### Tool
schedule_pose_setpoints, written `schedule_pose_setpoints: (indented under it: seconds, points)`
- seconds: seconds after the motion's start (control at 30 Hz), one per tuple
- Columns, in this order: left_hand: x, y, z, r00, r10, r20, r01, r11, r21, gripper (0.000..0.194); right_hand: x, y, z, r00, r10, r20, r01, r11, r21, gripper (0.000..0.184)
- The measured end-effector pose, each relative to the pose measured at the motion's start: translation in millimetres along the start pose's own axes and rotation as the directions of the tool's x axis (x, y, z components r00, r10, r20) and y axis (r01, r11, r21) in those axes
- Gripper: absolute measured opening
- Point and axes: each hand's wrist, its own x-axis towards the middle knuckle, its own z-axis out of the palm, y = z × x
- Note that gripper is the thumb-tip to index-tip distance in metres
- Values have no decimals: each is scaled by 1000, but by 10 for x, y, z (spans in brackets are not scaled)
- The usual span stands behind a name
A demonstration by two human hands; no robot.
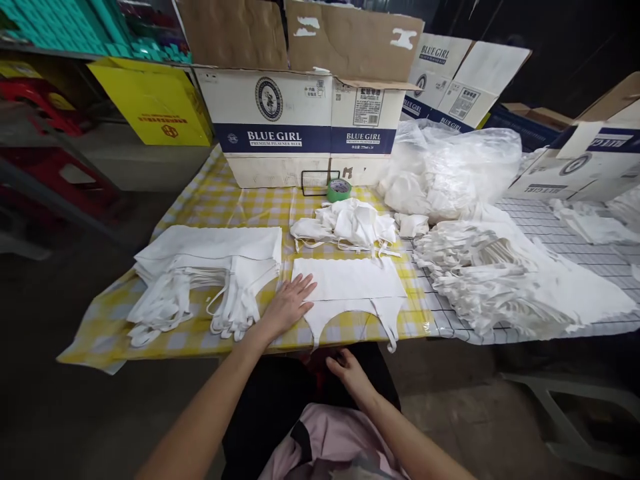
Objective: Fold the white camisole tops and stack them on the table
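Note:
A white camisole top (350, 280) lies flat in front of me, its straight edge away from me and its straps hanging toward the table's front edge. My left hand (289, 303) rests on its left side, fingers stretched out and spread. Just below the table edge, over my lap, my right hand (350, 375) is apart from the cloth; its thumb and finger stand apart and nothing shows between them. Left of the camisole is a stack of similar white tops (215, 247), straps toward me. Behind it sits a crumpled heap of white garments (353, 223).
A large pile of white garments (480, 267) covers the right side, with a clear plastic bag (455, 167) behind. Green tape (339, 190) lies before a beer carton (280, 143). A yellow box (155, 103) stands back left, a stool (580, 413) lower right.

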Motion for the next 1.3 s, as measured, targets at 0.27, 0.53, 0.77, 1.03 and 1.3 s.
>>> schedule_pose_setpoints:
  seconds: [0.27,0.53,0.77,1.03,1.3]
  points:
    - [-75,19,71,999,17,-51,-14,998,63,50,-313,-72,267,995,-85,61,94,981,-169,42]
    - [-93,-7,88,994,51,-100,-49,999,14,49,-1311,-309,-232,969,-150,-199,72,933,-352,43]
    - [-99,-17,93,990,55,-132,-53,998,18,48,-1678,-821,-293,982,44,182,-54,997,55,21]
    - [-194,285,-44,992,8,-130,-32,983,-183,49,-1120,-1391,-189,991,-40,126,17,983,181,31]
    - [-372,927,-401,993,101,55,13,375,-927,33,-469,-1592,-54,982,-27,185,9,995,102,33]
